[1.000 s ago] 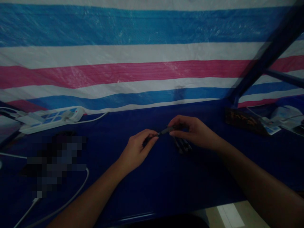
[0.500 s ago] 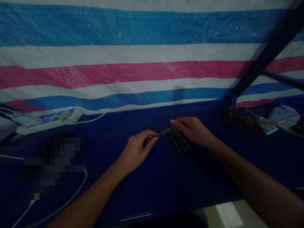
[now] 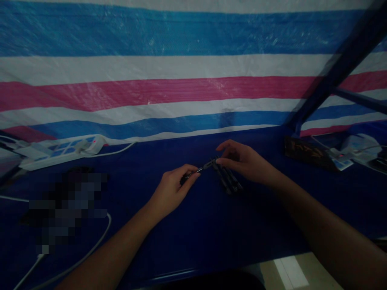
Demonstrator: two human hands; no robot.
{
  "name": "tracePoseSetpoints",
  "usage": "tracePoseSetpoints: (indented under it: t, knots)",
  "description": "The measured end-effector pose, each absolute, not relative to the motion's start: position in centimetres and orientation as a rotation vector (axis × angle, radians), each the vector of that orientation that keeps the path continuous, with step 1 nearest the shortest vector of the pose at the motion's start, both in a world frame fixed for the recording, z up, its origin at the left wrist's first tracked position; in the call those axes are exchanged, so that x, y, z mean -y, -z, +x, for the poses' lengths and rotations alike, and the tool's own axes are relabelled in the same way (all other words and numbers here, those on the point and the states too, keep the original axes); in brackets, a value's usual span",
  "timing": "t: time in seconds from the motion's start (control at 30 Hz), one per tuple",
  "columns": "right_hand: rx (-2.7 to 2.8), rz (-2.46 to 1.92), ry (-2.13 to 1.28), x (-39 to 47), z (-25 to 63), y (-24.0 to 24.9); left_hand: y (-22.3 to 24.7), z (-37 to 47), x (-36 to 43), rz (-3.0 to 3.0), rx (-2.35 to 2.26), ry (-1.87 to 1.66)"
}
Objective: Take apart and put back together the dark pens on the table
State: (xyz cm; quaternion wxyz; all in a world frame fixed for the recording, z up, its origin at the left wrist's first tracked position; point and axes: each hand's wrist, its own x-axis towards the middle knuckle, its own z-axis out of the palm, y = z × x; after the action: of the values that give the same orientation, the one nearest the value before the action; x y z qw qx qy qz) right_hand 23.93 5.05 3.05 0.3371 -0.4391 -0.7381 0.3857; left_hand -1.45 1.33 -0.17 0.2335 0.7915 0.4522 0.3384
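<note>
My left hand (image 3: pixel 173 185) is closed in a pinch round a slim, dark, pen-like tool (image 3: pixel 198 170) with a shiny shaft. The tool points up and right, and its grey tip end (image 3: pixel 208 164) reaches the top of several dark stick-like pieces (image 3: pixel 228 179) lying side by side on the blue table (image 3: pixel 193 233). Just right of that end is my right hand (image 3: pixel 243 161), its thumb and index finger spread apart. The thumb tip is at the top of the dark pieces; whether it touches them I cannot tell. Dim light hides their exact kind.
A white power strip (image 3: pixel 65 151) with plugs and cables lies at the back left, before a blurred-out dark device (image 3: pixel 69 205). At the right are a dark brown block (image 3: pixel 308 153) and another power strip (image 3: pixel 344 163). A striped sheet (image 3: pixel 181 88) hangs behind the table.
My right hand has let go near the grey end of the tool, and its index finger has lifted away from the thumb. My left hand keeps its hold, almost unmoved.
</note>
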Motion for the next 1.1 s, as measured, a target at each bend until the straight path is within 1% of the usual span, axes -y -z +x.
tracePoseSetpoints:
  t: [0.07,0.2,0.47,0.6,0.7,0.8,0.9,1.0,1.1]
  knots:
    - [2.03,-1.095,-1.087,-5.0,24.0,-3.2,0.2,-1.4,-1.3,2.182,-1.219,-0.928]
    - [2.22,-1.1,-1.017,-4.6,23.9,-3.6,0.1,-1.4,-1.2,2.243,-1.209,-0.974]
    - [1.98,-1.23,-1.261,-4.1,23.3,-3.2,0.2,-1.5,-0.6,2.658,-1.266,-1.166]
    - [1.896,-1.288,-1.281,-3.8,23.0,-3.3,0.2,-1.0,-0.2,2.628,-1.28,-1.19]
    - [1.788,-1.307,-1.193,-3.9,22.8,-3.4,-0.1,-0.6,0.4,2.455,-1.154,-1.086]
    - [1.738,-1.298,-1.068,-4.3,22.6,-3.2,-0.8,-0.4,1.1,2.466,-0.884,-0.809]
    - [1.743,-1.292,-1.071,-4.3,22.5,-2.9,-1.2,-0.3,1.5,2.437,-0.754,-0.619]
    - [1.77,-1.282,-1.121,-4.0,22.2,-2.7,-0.9,-0.2,1.5,2.443,-0.723,-0.57]
    - [1.804,-1.245,-1.133,-3.7,22.0,-2.6,-0.3,-0.1,1.4,2.504,-0.708,-0.596]
